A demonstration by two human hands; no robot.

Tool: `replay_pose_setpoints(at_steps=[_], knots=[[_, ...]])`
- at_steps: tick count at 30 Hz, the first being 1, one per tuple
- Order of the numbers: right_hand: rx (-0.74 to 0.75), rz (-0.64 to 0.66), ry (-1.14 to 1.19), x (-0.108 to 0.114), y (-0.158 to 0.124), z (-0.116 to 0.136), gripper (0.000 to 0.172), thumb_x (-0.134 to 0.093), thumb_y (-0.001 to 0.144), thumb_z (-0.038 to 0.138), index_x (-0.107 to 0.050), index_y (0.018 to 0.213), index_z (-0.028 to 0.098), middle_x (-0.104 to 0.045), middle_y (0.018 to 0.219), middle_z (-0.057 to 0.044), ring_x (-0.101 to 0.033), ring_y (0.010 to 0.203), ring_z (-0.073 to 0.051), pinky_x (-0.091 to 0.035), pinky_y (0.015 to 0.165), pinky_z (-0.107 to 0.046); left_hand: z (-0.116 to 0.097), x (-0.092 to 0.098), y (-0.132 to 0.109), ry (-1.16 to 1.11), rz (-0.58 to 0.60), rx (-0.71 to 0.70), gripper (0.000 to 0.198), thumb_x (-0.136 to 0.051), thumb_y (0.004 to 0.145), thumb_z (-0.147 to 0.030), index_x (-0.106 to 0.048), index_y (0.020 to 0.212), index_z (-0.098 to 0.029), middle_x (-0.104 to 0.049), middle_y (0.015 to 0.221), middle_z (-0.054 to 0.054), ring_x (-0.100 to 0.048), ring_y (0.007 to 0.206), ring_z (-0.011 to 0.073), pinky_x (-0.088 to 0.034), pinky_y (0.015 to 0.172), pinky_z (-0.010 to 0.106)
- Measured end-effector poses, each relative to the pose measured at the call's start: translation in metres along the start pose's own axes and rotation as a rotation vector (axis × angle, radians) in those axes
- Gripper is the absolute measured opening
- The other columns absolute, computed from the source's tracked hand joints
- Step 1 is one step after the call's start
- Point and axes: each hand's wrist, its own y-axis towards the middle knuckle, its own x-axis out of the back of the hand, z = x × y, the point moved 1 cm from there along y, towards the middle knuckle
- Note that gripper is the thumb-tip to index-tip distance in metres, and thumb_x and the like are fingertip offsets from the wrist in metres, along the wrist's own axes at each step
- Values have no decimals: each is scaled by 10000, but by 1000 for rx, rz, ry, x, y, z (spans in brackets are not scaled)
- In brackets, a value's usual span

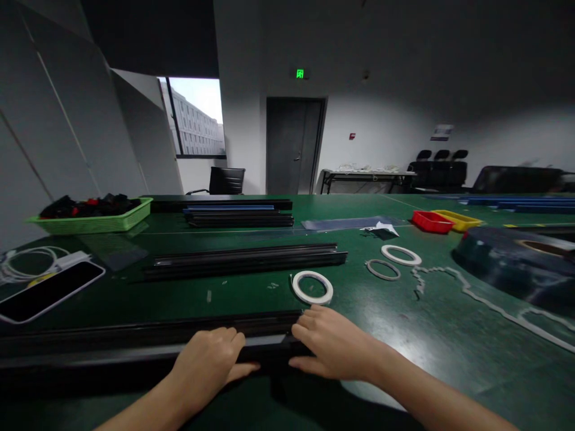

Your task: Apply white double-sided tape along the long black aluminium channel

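Note:
A long black profile strip (112,350) lies across the near side of the green table, running out of view at the left. My left hand (211,356) grips it near its middle, fingers over the top and thumb along the front. At its right end, my right hand (330,344) is closed round it the same way. Just beyond my right hand lies a roll of white tape (294,286), flat on the table. More black profiles (247,260) rest a little farther back. The undersides of my fingers are hidden.
At left are a phone (54,290), a white cable (27,263) and a green basket (90,224) of black parts. Rightward lie a white ring (401,248), a grey ring (383,277), a wavy strip (485,302), a large dark roll (507,260) and a red tray (432,222).

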Motion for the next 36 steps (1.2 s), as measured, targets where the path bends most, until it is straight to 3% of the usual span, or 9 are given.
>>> replay_pose_setpoints(at_steps=[3, 6, 10, 13, 17, 22, 26, 31, 36], knots=[[40, -23, 11, 0, 0, -3, 411, -423, 837, 540, -589, 791, 166, -622, 734, -62, -537, 701, -181, -347, 657, -294, 1, -3, 0, 3, -28, -10, 294, -480, 846, -446, -600, 814, -179, -661, 794, 41, -625, 738, 213, -492, 637, 308], [34, -83, 27, 3, 0, -12, 377, -325, 912, 401, -566, 732, 174, -594, 682, -36, -505, 655, -151, -329, 651, -283, 2, -2, -1, 6, -49, -20, 276, -495, 840, -437, -596, 814, -181, -663, 791, 35, -626, 723, 210, -492, 624, 305], [-199, -223, -25, -3, 3, -32, 288, -308, 911, 246, -558, 798, 161, -588, 791, -63, -498, 732, -157, -328, 700, -294, 2, -1, -2, 9, -81, -49, 258, -494, 847, -416, -589, 806, -179, -659, 782, 28, -627, 718, 207, -493, 615, 302], [-307, -216, -35, -21, 4, -46, 214, -382, 865, 187, -558, 983, 158, -593, 930, -96, -512, 872, -193, -335, 769, -320, 3, 0, -3, 7, -97, -62, 246, -498, 847, -406, -584, 801, -179, -656, 775, 23, -628, 711, 208, -497, 607, 311], [-332, -149, 18, -40, 6, -59, 318, -401, 834, 122, -517, 1127, 167, -583, 979, -109, -507, 931, -207, -348, 815, -341, 4, -2, -3, 13, -113, -71, 246, -495, 850, -400, -590, 810, -177, -661, 788, 30, -629, 714, 203, -500, 610, 307], [-286, -184, 185, -35, 9, -62, 497, -366, 800, 33, -418, 1268, 192, -515, 1003, -95, -505, 821, -159, -393, 744, -290, 4, -3, -3, 22, -129, -86, 232, -528, 832, -394, -598, 826, -173, -663, 797, 32, -629, 724, 201, -502, 613, 300], [-286, -279, 327, -21, 11, -52, 393, -328, 841, 61, -521, 1151, 206, -446, 976, -67, -486, 768, -127, -413, 740, -278, 3, -2, -4, 31, -134, -83, 225, -535, 828, -391, -601, 817, -176, -663, 783, 27, -631, 718, 201, -505, 612, 304], [-206, -277, 382, -7, 14, -27, 245, -512, 834, 399, -611, 975, 225, -405, 965, -46, -473, 849, -160, -421, 777, -314, 3, -4, -4, 49, -148, -74, 224, -555, 815, -392, -604, 820, -173, -667, 798, 36, -630, 716, 200, -502, 610, 297], [-166, -252, 319, -6, 17, -20, 240, -439, 884, 306, -646, 843, 190, -426, 954, -58, -463, 851, -157, -411, 756, -291, 3, -5, -4, 50, -159, -81, 217, -556, 814, -392, -592, 821, -179, -659, 779, 25, -623, 699, 193, -489, 603, 289]])
